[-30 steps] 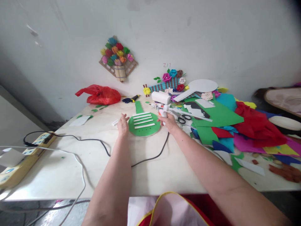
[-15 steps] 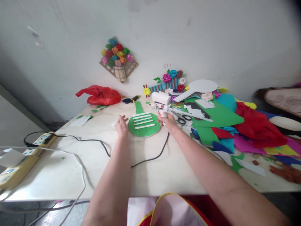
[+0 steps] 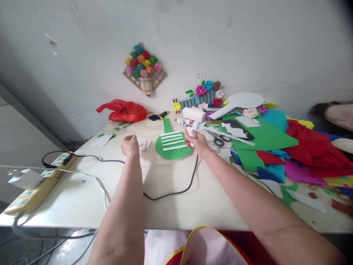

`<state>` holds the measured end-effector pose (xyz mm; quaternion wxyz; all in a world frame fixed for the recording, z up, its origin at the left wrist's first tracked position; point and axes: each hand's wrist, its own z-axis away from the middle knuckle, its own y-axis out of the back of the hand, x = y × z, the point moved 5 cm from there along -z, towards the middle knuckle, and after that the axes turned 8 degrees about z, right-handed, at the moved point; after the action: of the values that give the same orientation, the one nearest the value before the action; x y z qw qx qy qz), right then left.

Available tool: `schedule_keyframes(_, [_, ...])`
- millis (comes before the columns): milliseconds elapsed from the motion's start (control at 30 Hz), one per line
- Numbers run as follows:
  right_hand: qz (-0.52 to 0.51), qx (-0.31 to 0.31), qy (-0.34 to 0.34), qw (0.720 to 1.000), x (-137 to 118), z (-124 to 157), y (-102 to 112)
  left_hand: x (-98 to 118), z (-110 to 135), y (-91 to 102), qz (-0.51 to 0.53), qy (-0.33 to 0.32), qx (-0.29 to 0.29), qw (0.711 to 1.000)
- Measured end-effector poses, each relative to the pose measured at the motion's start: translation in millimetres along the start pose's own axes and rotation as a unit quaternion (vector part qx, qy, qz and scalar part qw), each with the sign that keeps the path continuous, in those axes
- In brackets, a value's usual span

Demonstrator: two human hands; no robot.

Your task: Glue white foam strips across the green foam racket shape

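A green paddle-shaped card [image 3: 174,148] with several white paper strips glued across it lies on the pale table [image 3: 171,191]. My right hand [image 3: 198,142] is wrapped around a white glue gun [image 3: 192,129] at the card's right edge. My left hand [image 3: 129,145] is off to the card's left, fingers curled, apart from the card. A few loose white paper strips [image 3: 145,143] lie between that hand and the card. I cannot make out anything inside the left hand.
A black cord [image 3: 176,189] loops across the table toward a yellow power strip [image 3: 41,180] at the left. Coloured paper sheets [image 3: 275,147], black scissors [image 3: 222,140] and a white roll [image 3: 193,114] crowd the right. A red plastic bag [image 3: 124,110] sits by the wall.
My left hand has moved left, off the green card's edge, and its fingers have curled in. The right hand stays on the glue gun. The view has shifted slightly.
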<state>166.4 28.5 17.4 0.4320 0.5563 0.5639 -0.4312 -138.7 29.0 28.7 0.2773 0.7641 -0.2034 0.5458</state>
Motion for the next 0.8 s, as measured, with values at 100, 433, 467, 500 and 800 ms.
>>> schedule_keyframes(100, [0.003, -0.011, -0.008, 1.000, 0, 2, -6, -6, 4, -7.0, -0.146, -0.005, -0.047, 0.988])
schedule_keyframes(433, [0.007, 0.003, -0.029, 1.000, 1, 2, -1, -5, 11, -32.7, -0.379, -0.106, -0.161, 0.905])
schedule_keyframes(467, [0.008, 0.004, -0.032, 0.999, 1, 2, -1, -6, 10, -33.6, -0.395, -0.111, -0.174, 0.895])
schedule_keyframes(500, [0.009, 0.004, -0.035, 0.999, 1, 2, -1, -6, 10, -34.5, -0.402, -0.116, -0.188, 0.889])
schedule_keyframes(800, [0.004, 0.012, -0.040, 0.999, 0, -1, -1, -5, 1, -39.5, -0.387, -0.144, -0.212, 0.886])
